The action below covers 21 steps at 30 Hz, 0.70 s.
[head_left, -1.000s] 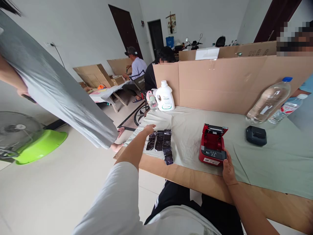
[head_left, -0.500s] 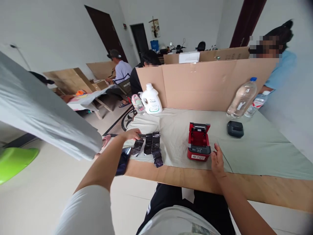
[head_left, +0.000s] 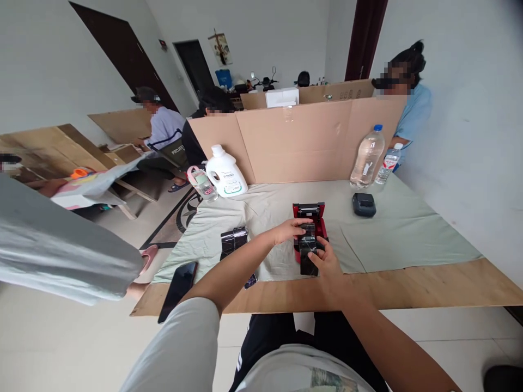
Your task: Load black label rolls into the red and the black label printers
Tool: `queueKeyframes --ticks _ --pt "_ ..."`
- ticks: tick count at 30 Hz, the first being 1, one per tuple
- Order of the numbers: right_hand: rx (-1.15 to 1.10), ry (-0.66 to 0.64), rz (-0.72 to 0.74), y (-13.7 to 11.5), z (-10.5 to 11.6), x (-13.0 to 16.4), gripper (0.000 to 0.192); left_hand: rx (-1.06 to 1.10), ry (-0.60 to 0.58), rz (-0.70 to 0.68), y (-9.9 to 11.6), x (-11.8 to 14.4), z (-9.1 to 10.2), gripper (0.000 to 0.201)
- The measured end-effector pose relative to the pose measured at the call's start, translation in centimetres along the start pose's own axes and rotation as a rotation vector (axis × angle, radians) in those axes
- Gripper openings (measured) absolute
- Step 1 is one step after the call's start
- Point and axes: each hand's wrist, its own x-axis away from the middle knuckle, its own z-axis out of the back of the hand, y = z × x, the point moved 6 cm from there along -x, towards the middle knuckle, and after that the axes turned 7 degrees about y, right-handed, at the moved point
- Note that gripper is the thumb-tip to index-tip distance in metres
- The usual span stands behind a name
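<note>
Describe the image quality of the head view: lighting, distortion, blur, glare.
Head view: soft, even daylight with faint shadows; strong wide-angle bending at the edges, so the wall and table edge curve. Both hands, left hand and right hand, are sharp on the black wrapped pack over the red printer; mild glare on the phone.

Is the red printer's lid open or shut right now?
Open. The red printer's lid stands raised at the back, and both hands, left and right, hold a black wrapped roll over it.

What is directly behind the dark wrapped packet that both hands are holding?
Behind the dark wrapped packet, held by the left hand and right hand, stands the red printer with lid open. Its compartment and front are covered.
</note>
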Motion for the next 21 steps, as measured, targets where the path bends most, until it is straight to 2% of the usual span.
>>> queueKeyframes --ticks 3,6,8,10,12,17,21 --pt "0.063 0.072 0.074 -1.3 1.0 0.0 0.057 -0.209 0.158 -0.043 -0.9 -2.3 0.0 0.043" --pt "0.154 0.080 0.097 -2.1 1.2 -0.2 0.035 -0.593 0.279 -0.128 -0.6 -3.5 -0.3 0.040" --pt "0.202 0.083 0.054 -2.2 1.2 -0.4 0.030 -0.871 0.305 -0.124 -0.6 -4.0 -0.6 0.038" --pt "0.241 0.082 0.013 -2.3 1.2 -0.5 0.030 -1.061 0.289 -0.074 -0.7 -4.4 -1.0 0.036" --pt "0.283 0.070 -0.008 -2.4 1.2 -0.5 0.031 -1.160 0.240 -0.049 -0.9 -4.6 -1.4 0.036" --pt "0.352 0.066 -0.003 -2.6 1.0 -0.5 0.033 -1.290 0.144 -0.034 -0.8 -5.0 -2.3 0.031" --pt "0.336 0.037 -0.061 -2.5 0.6 -0.5 0.038 -1.382 0.101 -0.033 -0.5 -5.8 -3.0 0.028"
